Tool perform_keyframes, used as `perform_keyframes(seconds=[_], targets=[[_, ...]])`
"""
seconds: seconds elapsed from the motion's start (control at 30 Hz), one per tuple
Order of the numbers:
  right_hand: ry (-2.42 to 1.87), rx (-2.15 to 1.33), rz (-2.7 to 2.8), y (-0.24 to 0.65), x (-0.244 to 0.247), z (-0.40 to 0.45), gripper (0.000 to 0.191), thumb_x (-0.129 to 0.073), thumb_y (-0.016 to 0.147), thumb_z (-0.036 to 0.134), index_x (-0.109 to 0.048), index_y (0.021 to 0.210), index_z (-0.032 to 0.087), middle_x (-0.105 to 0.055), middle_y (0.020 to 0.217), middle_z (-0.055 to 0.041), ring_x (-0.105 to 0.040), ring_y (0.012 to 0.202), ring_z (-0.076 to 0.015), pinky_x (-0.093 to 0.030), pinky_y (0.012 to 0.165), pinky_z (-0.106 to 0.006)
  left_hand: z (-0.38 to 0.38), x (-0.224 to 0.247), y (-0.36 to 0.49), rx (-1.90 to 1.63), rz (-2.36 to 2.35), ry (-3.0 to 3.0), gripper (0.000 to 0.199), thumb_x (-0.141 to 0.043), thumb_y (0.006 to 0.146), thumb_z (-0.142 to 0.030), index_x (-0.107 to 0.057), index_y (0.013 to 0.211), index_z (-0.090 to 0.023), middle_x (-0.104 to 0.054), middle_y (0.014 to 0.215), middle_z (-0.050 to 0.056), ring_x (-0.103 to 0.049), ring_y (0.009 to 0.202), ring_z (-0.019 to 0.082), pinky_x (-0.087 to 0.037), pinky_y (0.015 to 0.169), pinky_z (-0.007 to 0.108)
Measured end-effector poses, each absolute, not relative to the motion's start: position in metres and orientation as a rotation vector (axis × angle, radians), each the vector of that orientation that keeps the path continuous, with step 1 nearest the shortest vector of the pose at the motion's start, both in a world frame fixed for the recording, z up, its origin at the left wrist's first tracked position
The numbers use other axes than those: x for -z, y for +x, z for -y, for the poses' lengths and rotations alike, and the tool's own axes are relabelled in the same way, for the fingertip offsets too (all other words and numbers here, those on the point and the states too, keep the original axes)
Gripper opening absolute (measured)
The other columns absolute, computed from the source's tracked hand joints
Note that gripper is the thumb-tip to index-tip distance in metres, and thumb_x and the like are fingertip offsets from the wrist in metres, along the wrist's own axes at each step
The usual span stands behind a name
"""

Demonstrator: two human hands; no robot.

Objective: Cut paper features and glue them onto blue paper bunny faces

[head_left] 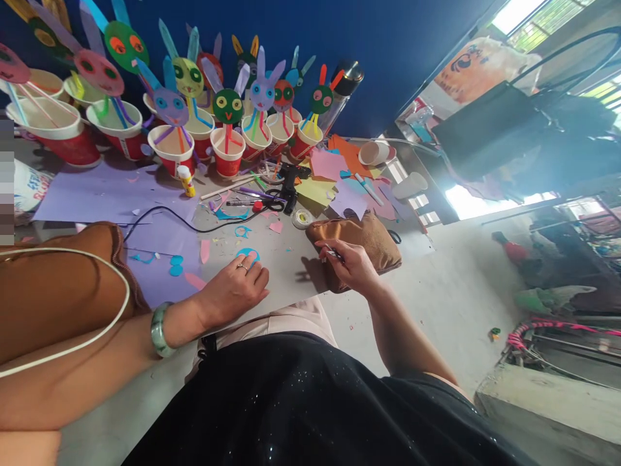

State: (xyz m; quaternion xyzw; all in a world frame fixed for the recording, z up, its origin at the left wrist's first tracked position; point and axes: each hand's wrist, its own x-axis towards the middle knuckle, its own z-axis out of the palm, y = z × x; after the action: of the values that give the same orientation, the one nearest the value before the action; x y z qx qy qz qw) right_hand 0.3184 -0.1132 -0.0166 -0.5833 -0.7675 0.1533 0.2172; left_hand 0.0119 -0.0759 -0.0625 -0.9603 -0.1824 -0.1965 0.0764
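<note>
My left hand (235,288), with a ring and a green bangle, is closed, its bent fingertips on a blue paper disc (250,251) that lies flat on the table. A pink piece shows on the disc beside the fingers. In my right hand (358,266), raised over a brown pouch (376,241), the fingers close around a small dark, silvery tool (334,254) whose kind I cannot make out. Two small blue discs (176,265) rest on purple paper (162,243) to the left. A roll of clear tape (303,218) sits behind the pouch.
Red-and-white paper cups (228,152) holding rabbit-faced paper figures line the back. Ahead lie a black glue gun (291,184), a glue stick (185,181), colored paper (330,165) and scraps. A black cord (167,210) crosses the purple paper. A brown bag (58,285) stands left.
</note>
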Motion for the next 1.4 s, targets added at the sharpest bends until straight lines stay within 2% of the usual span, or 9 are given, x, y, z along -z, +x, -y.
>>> perform_keyframes(seconds=[0.13,0.33,0.5,0.67,0.8,0.9,1.07,1.2,1.4], targets=[[-1.534,-0.475,2.178,0.292,0.026,0.111,0.029,-0.051,0.096,0.021,-0.068,0.119,0.023,-0.079,0.092,-0.0055,-0.073,0.074,-0.0188,-0.056,0.072,-0.031,0.076,0.060,0.012,0.515,0.561,-2.929,0.024,-0.060,0.099,-0.031,-0.065,0.097,-0.008,-0.070,0.095,0.018,-0.068,0.106,0.035,-0.055,0.092,0.046],[-1.488,-0.522,2.229,0.254,0.042,0.102,0.037,-0.053,0.089,0.013,-0.067,0.121,0.025,-0.079,0.104,-0.0065,-0.075,0.089,-0.0222,-0.058,0.079,-0.033,0.079,0.058,0.012,0.427,0.566,-2.956,0.027,-0.052,0.102,-0.031,-0.066,0.105,-0.008,-0.072,0.104,0.019,-0.067,0.110,0.035,-0.051,0.096,0.048],[-1.536,-0.472,2.140,0.237,0.051,0.093,0.031,-0.053,0.092,0.018,-0.069,0.118,0.025,-0.079,0.105,-0.0076,-0.075,0.091,-0.0254,-0.059,0.079,-0.035,0.087,0.052,0.013,0.418,0.470,-2.899,0.028,-0.047,0.102,-0.022,-0.067,0.110,-0.005,-0.074,0.107,0.021,-0.070,0.099,0.031,-0.052,0.089,0.045],[-1.554,-0.488,2.101,0.227,0.052,0.081,0.032,-0.053,0.092,0.019,-0.069,0.118,0.027,-0.079,0.107,-0.0074,-0.075,0.092,-0.0272,-0.059,0.079,-0.037,0.094,0.051,0.014,0.364,0.529,-2.902,0.026,-0.044,0.098,-0.011,-0.068,0.109,-0.004,-0.075,0.106,0.022,-0.071,0.097,0.030,-0.052,0.086,0.043],[-1.621,-0.440,2.158,0.219,0.050,0.069,0.028,-0.053,0.089,0.018,-0.072,0.110,0.023,-0.079,0.100,-0.0088,-0.074,0.085,-0.0284,-0.055,0.071,-0.036,0.094,0.053,0.015,0.353,0.661,-2.889,0.028,-0.046,0.101,-0.018,-0.067,0.108,-0.002,-0.074,0.099,0.024,-0.071,0.094,0.032,-0.052,0.084,0.045],[-1.618,-0.413,2.189,0.211,0.046,0.064,0.026,-0.057,0.087,0.019,-0.073,0.107,0.025,-0.080,0.091,-0.0056,-0.072,0.075,-0.0256,-0.051,0.065,-0.033,0.093,0.053,0.016,0.321,0.673,-2.924,0.025,-0.046,0.100,-0.015,-0.067,0.103,-0.003,-0.074,0.093,0.022,-0.071,0.086,0.030,-0.051,0.081,0.045],[-1.726,-0.512,2.198,0.199,0.038,0.064,0.024,-0.058,0.088,0.026,-0.075,0.105,0.023,-0.080,0.088,-0.0056,-0.071,0.072,-0.0234,-0.048,0.067,-0.031,0.092,0.050,0.016,0.287,0.628,-2.922,0.025,-0.045,0.094,-0.004,-0.067,0.104,-0.004,-0.074,0.093,0.021,-0.071,0.085,0.030,-0.051,0.079,0.044],[-1.805,-0.570,2.171,0.202,0.037,0.067,0.026,-0.058,0.089,0.033,-0.076,0.103,0.020,-0.080,0.090,-0.0086,-0.072,0.076,-0.0240,-0.047,0.069,-0.031,0.094,0.049,0.015,0.245,0.602,-2.947,0.027,-0.045,0.092,-0.002,-0.068,0.106,-0.005,-0.075,0.094,0.021,-0.071,0.083,0.028,-0.051,0.075,0.041],[-1.833,-0.557,2.051,0.218,0.041,0.075,0.025,-0.058,0.087,0.035,-0.076,0.096,0.020,-0.079,0.086,-0.0083,-0.071,0.073,-0.0226,-0.049,0.069,-0.031,0.095,0.047,0.016,0.252,0.609,-2.861,0.025,-0.047,0.090,-0.002,-0.069,0.099,-0.004,-0.076,0.095,0.024,-0.073,0.086,0.029,-0.051,0.074,0.040]])
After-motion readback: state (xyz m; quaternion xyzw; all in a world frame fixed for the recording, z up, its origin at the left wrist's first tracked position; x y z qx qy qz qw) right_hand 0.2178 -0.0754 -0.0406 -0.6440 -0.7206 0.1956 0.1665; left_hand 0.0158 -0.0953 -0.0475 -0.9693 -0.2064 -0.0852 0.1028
